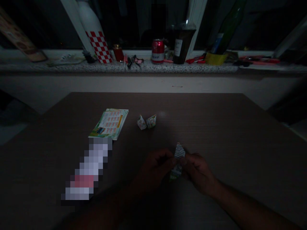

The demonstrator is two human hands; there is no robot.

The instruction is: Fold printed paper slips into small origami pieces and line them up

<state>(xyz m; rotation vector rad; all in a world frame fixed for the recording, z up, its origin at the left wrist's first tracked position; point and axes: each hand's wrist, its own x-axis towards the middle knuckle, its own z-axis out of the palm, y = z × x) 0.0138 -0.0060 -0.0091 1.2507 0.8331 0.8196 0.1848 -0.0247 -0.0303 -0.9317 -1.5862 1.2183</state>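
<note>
A brown wood-grain table (227,124) carries, seen from its middle, a stack of printed calendar sheets (109,124) at ten o'clock, small folded paper (151,121) in two pointed parts towards twelve, and a pixelated, unreadable item (87,169) near nine.

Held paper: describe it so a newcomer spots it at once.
Below the window sill is the brown table; over it are the left hand and right hand. Pinched between them is the paper, small and folded. Unlike the folded shapes and card stack lying farther off, it is held, with a pointed top, printed text and a green lower end.
</note>
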